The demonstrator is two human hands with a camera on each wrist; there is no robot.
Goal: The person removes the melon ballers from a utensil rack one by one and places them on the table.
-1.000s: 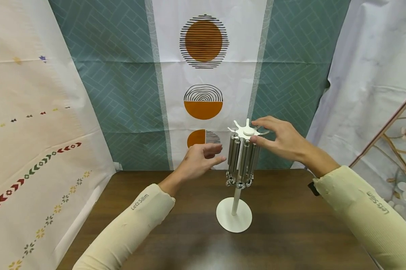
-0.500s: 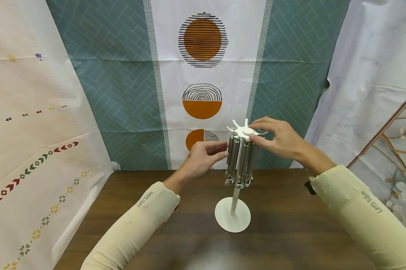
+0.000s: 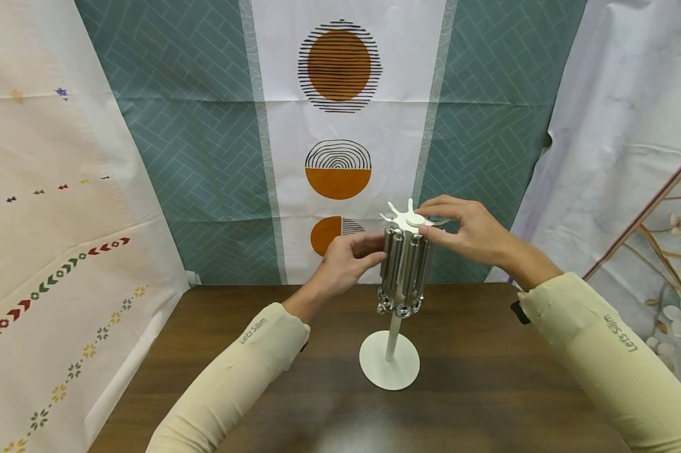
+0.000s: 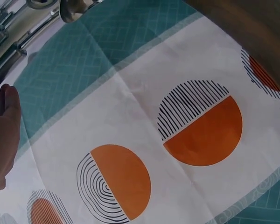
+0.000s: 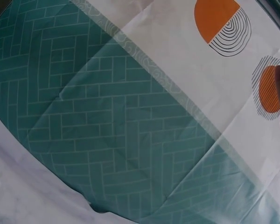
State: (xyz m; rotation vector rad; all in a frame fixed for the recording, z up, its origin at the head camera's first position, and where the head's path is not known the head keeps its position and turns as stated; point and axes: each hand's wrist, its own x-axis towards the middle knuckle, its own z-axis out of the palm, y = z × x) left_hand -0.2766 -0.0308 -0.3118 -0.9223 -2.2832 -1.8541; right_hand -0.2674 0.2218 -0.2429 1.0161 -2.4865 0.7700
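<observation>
White stand with long metal pieces hanging round its slotted top stands upright on the counter, set in from the back edge, right of its middle. The left hand has thumb and fingers parted, tips at or just beside the leftmost pieces; contact is unclear. The right hand spans the top's right side, thumb and fingers apart; I cannot tell whether they grip it. A sideways nudge from the left could set the close-hung pieces knocking and slip one off its arm. Uneven pressure up high could tip the tall stand over its round base, since the load hangs near the top.
</observation>
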